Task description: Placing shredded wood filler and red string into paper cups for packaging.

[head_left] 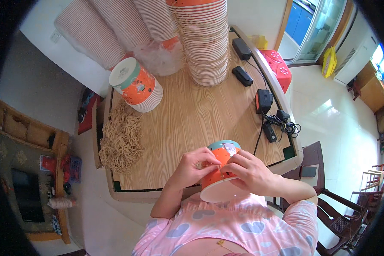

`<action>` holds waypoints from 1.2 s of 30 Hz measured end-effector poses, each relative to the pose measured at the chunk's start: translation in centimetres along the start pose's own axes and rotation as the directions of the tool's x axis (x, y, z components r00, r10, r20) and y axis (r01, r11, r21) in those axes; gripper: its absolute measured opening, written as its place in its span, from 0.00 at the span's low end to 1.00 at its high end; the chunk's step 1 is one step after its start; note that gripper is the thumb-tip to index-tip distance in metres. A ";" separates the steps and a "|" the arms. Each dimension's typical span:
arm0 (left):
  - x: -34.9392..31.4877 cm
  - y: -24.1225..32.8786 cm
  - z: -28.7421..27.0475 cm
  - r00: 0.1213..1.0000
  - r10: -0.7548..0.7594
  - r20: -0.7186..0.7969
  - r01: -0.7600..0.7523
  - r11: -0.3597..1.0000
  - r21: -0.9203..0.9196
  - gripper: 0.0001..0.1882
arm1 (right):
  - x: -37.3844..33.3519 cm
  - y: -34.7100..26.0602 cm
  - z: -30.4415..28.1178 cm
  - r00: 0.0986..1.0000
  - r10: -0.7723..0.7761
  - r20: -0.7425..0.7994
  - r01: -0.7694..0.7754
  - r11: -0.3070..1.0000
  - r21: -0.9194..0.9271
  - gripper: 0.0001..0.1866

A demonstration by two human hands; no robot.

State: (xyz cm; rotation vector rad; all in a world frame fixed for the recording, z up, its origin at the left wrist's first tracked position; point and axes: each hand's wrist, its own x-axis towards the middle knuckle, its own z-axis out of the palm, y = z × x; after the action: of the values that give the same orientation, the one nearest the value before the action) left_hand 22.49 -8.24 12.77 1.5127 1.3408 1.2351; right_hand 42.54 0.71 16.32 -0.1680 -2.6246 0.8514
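Note:
An orange paper bucket (212, 181) with a teal band lies tilted at the table's near edge, against my body, its white round end facing me. My left hand (196, 166) is closed in a pinch at the bucket's side, on what looks like a thin beige cord (219, 167). From the right, my right hand (251, 173) meets it there, thumb and forefinger pinched close to the same spot. Its lower fingers curl against the bucket's wall. The fingertips hide most of the cord.
A heap of beige cords (121, 138) lies at the table's left. Behind it stand a short upside-down bucket stack (147, 96), a tall stack (207, 47) and bagged stacks (89, 34). Black adapters (264, 101) and tangled cables (290, 129) line the right edge. A dark chair (313, 164) stands right.

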 end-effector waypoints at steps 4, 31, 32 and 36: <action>0.1 0.5 0.1 1.000 0.030 -0.007 -0.029 0.997 0.076 0.08 | 0.1 0.1 0.2 0.999 -0.048 0.018 0.049 0.998 -0.028 0.21; -0.3 0.6 -0.2 0.998 0.005 -0.059 0.003 0.992 0.124 0.07 | 0.8 -0.4 0.4 1.000 -0.012 0.008 0.012 0.999 -0.030 0.19; -0.3 0.6 -0.2 0.998 0.004 -0.059 0.003 0.992 0.124 0.07 | 0.8 -0.4 0.3 1.000 -0.016 0.010 0.016 0.999 -0.037 0.19; -0.4 0.6 -0.3 0.998 0.014 -0.064 -0.005 0.990 0.139 0.07 | 0.9 -0.5 0.2 1.000 -0.011 0.029 0.013 0.999 -0.042 0.19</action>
State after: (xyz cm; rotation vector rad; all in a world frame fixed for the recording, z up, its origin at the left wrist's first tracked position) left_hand 22.40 -8.71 13.31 1.5882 1.4901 1.2278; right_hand 41.60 0.39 16.71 -0.1520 -2.6693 0.8005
